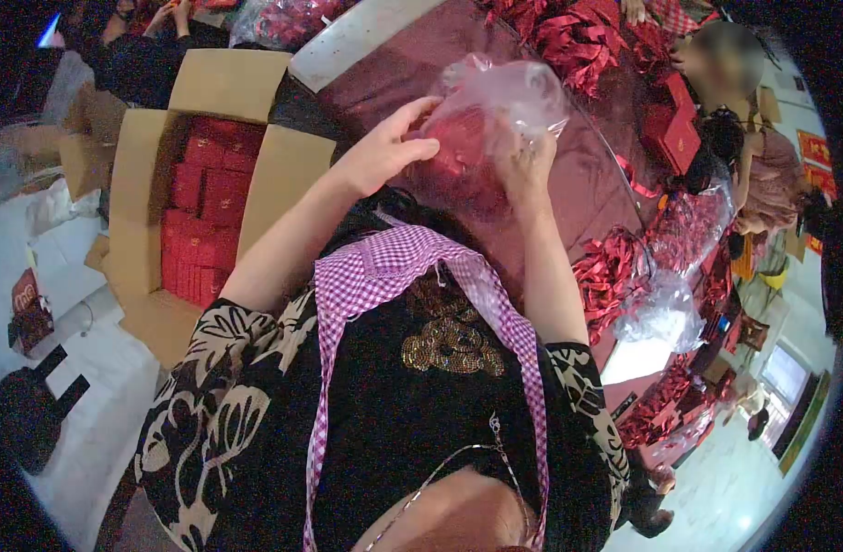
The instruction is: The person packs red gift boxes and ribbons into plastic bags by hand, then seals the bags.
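A clear plastic bag (509, 90) with a red item (460, 143) in or behind it is between my two hands, above the dark red table (568, 175). On the left side of the red item, my left hand (389, 147) has its thumb and fingers spread apart, with the fingertips at the bag's edge. My right hand (529, 164) is at the bag's right side, partly behind the plastic, with its fingers bent and closed on it. What exactly the red item is cannot be made out through the plastic.
An open cardboard box (131, 202) full of red boxes (200, 193) stands to the left. Red ribbon bundles (582, 46) lie at the table's far side, with more ribbons and plastic (665, 313) at right. Other people sit at the upper left and right.
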Tool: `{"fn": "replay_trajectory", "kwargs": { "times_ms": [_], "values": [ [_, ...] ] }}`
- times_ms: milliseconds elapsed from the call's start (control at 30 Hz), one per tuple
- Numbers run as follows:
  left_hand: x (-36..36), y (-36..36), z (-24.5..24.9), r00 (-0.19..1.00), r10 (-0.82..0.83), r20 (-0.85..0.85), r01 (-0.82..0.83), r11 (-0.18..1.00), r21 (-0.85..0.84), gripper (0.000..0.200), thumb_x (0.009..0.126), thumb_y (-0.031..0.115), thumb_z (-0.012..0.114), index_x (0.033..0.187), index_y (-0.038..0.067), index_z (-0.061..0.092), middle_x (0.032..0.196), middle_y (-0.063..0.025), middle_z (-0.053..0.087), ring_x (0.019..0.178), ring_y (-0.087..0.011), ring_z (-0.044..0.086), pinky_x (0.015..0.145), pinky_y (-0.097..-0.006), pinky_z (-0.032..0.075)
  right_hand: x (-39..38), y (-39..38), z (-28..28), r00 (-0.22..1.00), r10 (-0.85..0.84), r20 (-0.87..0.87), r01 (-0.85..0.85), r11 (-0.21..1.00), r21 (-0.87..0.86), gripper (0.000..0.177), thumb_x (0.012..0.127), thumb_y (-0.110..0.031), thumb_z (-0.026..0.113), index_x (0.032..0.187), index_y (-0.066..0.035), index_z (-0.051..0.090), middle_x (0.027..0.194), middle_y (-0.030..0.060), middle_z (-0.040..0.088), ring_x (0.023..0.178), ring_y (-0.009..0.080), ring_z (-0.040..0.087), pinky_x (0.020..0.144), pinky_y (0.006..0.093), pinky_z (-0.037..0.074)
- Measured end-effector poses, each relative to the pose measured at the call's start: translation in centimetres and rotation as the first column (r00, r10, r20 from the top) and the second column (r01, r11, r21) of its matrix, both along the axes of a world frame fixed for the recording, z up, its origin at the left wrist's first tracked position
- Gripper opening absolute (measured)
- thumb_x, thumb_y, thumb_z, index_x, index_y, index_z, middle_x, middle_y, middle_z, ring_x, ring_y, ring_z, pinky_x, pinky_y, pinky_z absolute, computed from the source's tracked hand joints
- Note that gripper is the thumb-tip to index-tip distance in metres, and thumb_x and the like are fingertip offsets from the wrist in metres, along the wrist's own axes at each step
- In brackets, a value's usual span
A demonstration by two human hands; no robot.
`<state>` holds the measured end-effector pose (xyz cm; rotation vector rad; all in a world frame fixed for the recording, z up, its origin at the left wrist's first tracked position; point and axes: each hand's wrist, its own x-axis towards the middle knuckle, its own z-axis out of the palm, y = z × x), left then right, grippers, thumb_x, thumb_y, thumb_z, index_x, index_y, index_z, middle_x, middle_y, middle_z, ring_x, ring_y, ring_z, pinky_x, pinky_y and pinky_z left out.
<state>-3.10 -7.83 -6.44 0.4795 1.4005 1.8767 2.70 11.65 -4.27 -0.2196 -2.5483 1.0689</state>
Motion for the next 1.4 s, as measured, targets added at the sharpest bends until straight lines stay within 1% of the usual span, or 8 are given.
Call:
{"fn": "replay_trajectory", "kwargs": {
  "times_ms": [233, 300, 567, 700, 767, 900, 1000, 1400],
  "values": [
    [0.6, 0.2, -3.0, 0.964, 0.041, -0.262, -0.078, 0.988, -0.133, 0.069, 0.081, 0.017, 0.06, 0.138, -0.001, 0.025, 0.136, -0.018, 0.035, 0.127, -0.0253, 0.033, 0.105, -0.0343, 0.028, 0.8, 0.8, -4.4, 0.988, 0.136, -0.071, -0.136, 0.991, 0.011, 0.016, 0.088, -0.008, 0.05, 0.082, 0.0, 0.062, 0.075, 0.0056, 0.061, 0.063, 0.0109, 0.056, 0.055, 0.0234, 0.044],
    [0.4, 0.2, -2.0, 0.932, 0.05, -0.358, -0.117, 0.979, -0.167, 0.075, 0.079, 0.021, 0.064, 0.138, -0.002, 0.025, 0.134, -0.0196, 0.036, 0.127, -0.0271, 0.033, 0.105, -0.0352, 0.028, 0.7, 0.1, -2.7, 0.998, 0.046, -0.052, -0.062, 0.923, -0.38, 0.013, 0.086, -0.004, 0.048, 0.084, -0.001, 0.061, 0.079, 0.0055, 0.062, 0.065, 0.0122, 0.057, 0.055, 0.0243, 0.045],
    [-1.5, 2.9, 8.3, 0.707, -0.148, -0.692, -0.179, 0.908, -0.378, 0.109, 0.064, 0.039, 0.077, 0.14, -0.006, 0.014, 0.143, -0.0252, 0.023, 0.135, -0.0351, 0.021, 0.111, -0.0377, 0.018, 0.1, 0.2, 0.2, 0.974, 0.038, -0.224, -0.029, 0.999, 0.043, 0.015, 0.086, -0.017, 0.053, 0.085, -0.006, 0.063, 0.075, 0.0079, 0.062, 0.067, 0.0214, 0.06, 0.058, 0.0319, 0.047],
    [-2.6, 7.6, 4.5, 0.521, 0.146, -0.841, -0.293, 0.956, -0.015, 0.053, 0.075, 0.022, 0.066, 0.116, -0.006, 0.048, 0.124, -0.0292, 0.046, 0.117, -0.0401, 0.044, 0.104, -0.0432, 0.032, 0.9, 0.4, 0.6, 0.96, -0.012, 0.279, 0.12, 0.92, -0.374, 0.012, 0.084, -0.016, 0.055, 0.089, -0.01, 0.065, 0.077, 0.0152, 0.064, 0.073, 0.032, 0.063, 0.061, 0.0388, 0.048],
    [-3.0, 8.8, 4.4, 0.417, 0.129, -0.9, -0.224, 0.974, 0.035, 0.03, 0.081, 0.009, 0.055, 0.107, -0.005, 0.056, 0.111, -0.026, 0.056, 0.104, -0.0383, 0.054, 0.095, -0.0414, 0.041, 0.0, 0.6, -1.4, 0.98, -0.175, 0.094, 0.159, 0.975, 0.157, 0.015, 0.082, -0.018, 0.059, 0.094, -0.009, 0.063, 0.073, 0.0137, 0.063, 0.066, 0.0255, 0.063, 0.058, 0.0366, 0.047],
    [-0.8, 9.2, 6.3, 0.751, 0.264, -0.605, -0.251, 0.962, 0.108, 0.022, 0.089, 0.008, 0.046, 0.103, -0.003, 0.058, 0.107, -0.0133, 0.062, 0.08, -0.0226, 0.063, 0.072, -0.0301, 0.05, 0.9, 1.7, 0.2, 0.987, -0.077, -0.142, 0.056, 0.987, -0.148, 0.019, 0.081, -0.019, 0.061, 0.089, -0.003, 0.055, 0.066, 0.0059, 0.058, 0.056, 0.0144, 0.055, 0.051, 0.0324, 0.044],
    [-1.1, 9.7, 5.8, 0.93, 0.313, 0.193, -0.364, 0.863, 0.351, 0.022, 0.095, 0.022, 0.046, 0.104, 0.004, 0.055, 0.116, -0.0191, 0.058, 0.098, -0.0228, 0.059, 0.084, -0.033, 0.047, 0.8, 2.3, 0.1, 0.972, -0.128, -0.198, -0.026, 0.776, -0.631, 0.016, 0.081, -0.015, 0.062, 0.089, -0.002, 0.055, 0.069, 0.005, 0.059, 0.06, 0.0112, 0.056, 0.055, 0.0293, 0.047],
    [-2.4, 9.6, 3.3, 0.856, 0.201, 0.476, -0.439, 0.77, 0.464, 0.02, 0.096, 0.025, 0.041, 0.094, 0.007, 0.051, 0.119, -0.0246, 0.052, 0.115, -0.0355, 0.048, 0.104, -0.046, 0.034, 1.9, 2.8, -0.3, 0.921, -0.311, -0.235, -0.133, 0.318, -0.939, 0.016, 0.078, -0.003, 0.056, 0.095, -0.005, 0.054, 0.085, 0.0033, 0.057, 0.064, 0.0084, 0.051, 0.055, 0.0244, 0.042]
  ]
}}
